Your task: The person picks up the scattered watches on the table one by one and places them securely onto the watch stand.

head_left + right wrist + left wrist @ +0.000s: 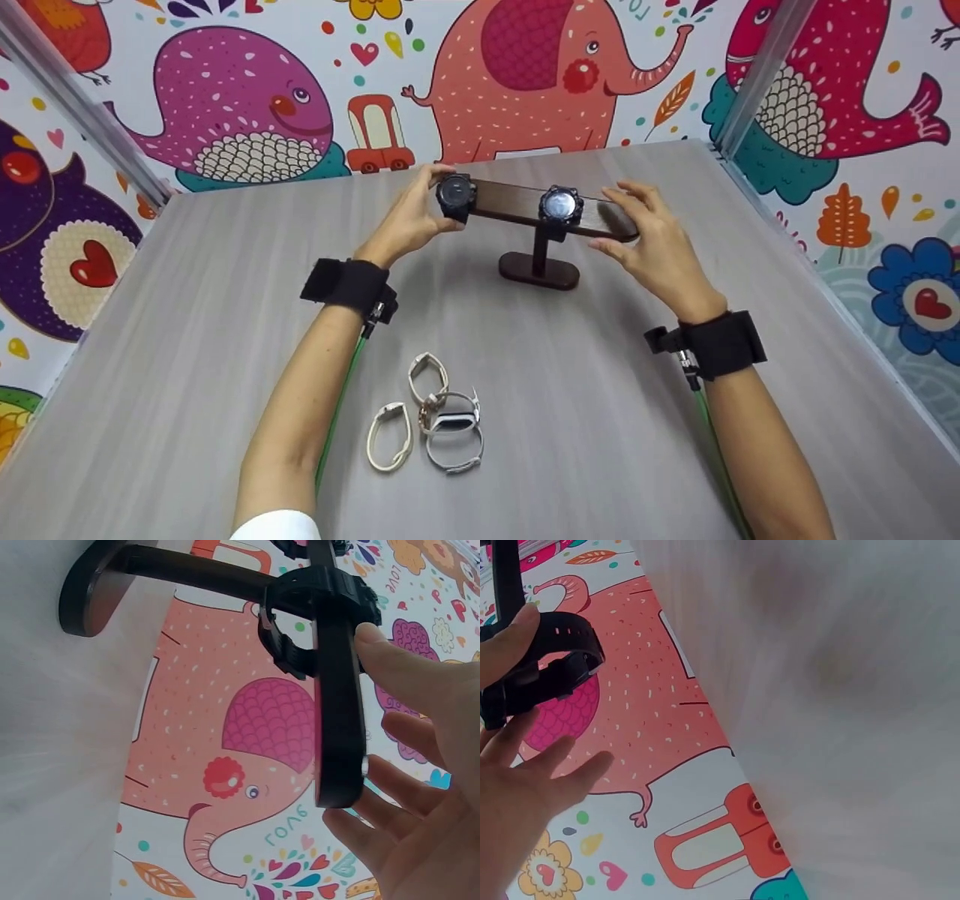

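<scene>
A dark brown wooden watch stand (517,201) stands upright on the table, its crossbar on a post with an oval base (538,271). At the crossbar's left end, my left hand (409,217) holds a black watch (455,193) between thumb and fingers. Its looped strap (574,637) shows under the thumb in the left wrist view. A second black watch (560,206), with a bright face, is looped round the crossbar near the post. My right hand (660,244) grips the crossbar's right end, thumb on one side and fingertips (341,829) at the other.
Nearer me on the table (570,420) lie several light-coloured watches: a cream one (389,437) on the left, another cream one (428,373) above, and a grey band (455,466) overlapping the cluster. Cartoon-printed walls (517,75) border the table. Green cables run along both forearms.
</scene>
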Tool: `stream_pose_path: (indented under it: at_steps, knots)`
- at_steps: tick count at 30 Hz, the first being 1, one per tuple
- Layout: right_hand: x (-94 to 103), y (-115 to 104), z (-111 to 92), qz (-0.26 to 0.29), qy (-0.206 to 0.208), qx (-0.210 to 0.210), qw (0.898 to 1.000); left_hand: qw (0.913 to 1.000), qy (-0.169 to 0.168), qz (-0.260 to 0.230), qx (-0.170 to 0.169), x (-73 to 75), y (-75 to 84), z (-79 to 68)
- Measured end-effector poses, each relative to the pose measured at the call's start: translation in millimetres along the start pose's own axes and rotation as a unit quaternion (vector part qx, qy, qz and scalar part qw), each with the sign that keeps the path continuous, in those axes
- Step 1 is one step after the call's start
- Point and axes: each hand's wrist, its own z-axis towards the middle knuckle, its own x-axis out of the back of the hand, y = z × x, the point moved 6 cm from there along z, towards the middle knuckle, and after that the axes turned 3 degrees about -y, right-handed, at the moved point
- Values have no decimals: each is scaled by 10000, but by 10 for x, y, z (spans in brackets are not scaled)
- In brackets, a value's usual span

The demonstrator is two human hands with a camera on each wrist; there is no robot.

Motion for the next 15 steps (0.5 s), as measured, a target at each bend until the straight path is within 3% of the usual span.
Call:
stream_pose_path:
  at_steps: [15]
  knots:
    - [-48, 46, 11, 255, 101, 82, 9996, 9984, -248, 267, -444, -123, 130, 113]
